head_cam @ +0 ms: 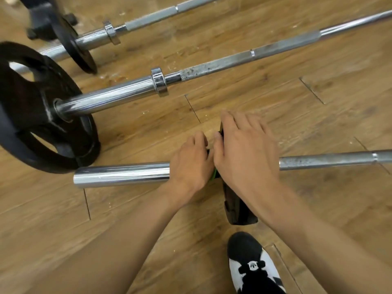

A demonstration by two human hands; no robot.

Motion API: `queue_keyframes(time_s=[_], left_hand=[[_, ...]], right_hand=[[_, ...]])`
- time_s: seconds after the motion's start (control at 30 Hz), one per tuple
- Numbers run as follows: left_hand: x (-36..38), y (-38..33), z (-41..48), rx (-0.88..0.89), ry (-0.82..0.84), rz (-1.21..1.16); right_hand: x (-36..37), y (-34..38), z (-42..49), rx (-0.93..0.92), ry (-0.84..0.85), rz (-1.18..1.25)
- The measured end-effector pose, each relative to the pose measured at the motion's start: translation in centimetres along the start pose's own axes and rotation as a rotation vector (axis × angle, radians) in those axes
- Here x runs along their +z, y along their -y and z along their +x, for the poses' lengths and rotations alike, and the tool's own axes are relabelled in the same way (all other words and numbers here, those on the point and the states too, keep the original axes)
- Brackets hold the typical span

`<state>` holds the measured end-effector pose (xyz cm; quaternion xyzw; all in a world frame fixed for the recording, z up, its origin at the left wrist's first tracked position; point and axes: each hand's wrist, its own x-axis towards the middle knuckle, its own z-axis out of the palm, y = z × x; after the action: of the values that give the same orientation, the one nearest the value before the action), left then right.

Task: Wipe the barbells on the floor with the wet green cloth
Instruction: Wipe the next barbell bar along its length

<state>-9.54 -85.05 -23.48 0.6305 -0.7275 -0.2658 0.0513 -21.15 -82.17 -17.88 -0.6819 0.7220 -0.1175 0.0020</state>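
At frame centre our left hand (192, 166) wraps the nearest barbell (122, 174); our right hand (244, 153), fingers spread, presses a black plate (237, 206). The green cloth (214, 174) peeks between them.

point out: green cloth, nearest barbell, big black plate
green cloth (214, 174): head view, the sliver showing between the two hands.
nearest barbell (121, 174): head view, on its shiny sleeve, left of the hands.
big black plate (27, 98): head view, on its face, above the hub.
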Motion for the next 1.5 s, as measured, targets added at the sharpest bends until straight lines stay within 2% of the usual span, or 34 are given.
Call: queue_keyframes(time_s=[0.07,0.2,0.37,0.43,0.57,0.67,0.8,1.0,1.13,1.3,1.4,1.5], left_hand=[[0.3,0.2,0.0,0.084,-0.001,0.113],[0.4,2.1,-1.8,0.325,-0.097,0.113],[0.2,4.3,-4.8,0.389,-0.035,0.164],[0.4,4.2,-4.9,0.374,-0.057,0.121],[1.4,1.6,-3.2,0.194,-0.137,0.069],[1.6,0.6,-1.8,0.111,-0.206,0.136],[1.6,2.0,-2.6,0.189,-0.234,0.309],[-0.6,7.2,-4.1,0.193,-0.227,0.518],[0.5,5.5,-3.5,0.124,-0.343,0.414],[3.7,0.4,-2.4,0.268,-0.375,0.251],[3.1,1.5,-2.0,0.306,-0.369,0.295],[1.1,4.5,-1.8,0.207,-0.395,0.388]], right_hand=[[0.1,-0.1,0.6,0.018,-0.002,0.024],[0.1,0.0,1.1,0.028,0.025,0.059],[0.0,0.1,1.4,0.073,0.019,0.075],[-0.1,0.2,1.4,0.086,0.012,0.068],[-0.5,0.4,1.2,0.084,0.034,0.085],[-0.5,0.1,1.3,0.099,0.075,0.095],[-0.4,-0.1,1.9,0.093,0.101,0.095],[-0.5,-0.1,1.7,0.08,0.071,0.112],[-0.6,0.3,1.7,0.084,0.059,0.064],[-0.9,0.1,2.2,0.097,0.107,0.097],[-0.9,0.0,2.5,0.103,0.111,0.115],[-0.8,0.0,2.6,0.096,0.108,0.133]])
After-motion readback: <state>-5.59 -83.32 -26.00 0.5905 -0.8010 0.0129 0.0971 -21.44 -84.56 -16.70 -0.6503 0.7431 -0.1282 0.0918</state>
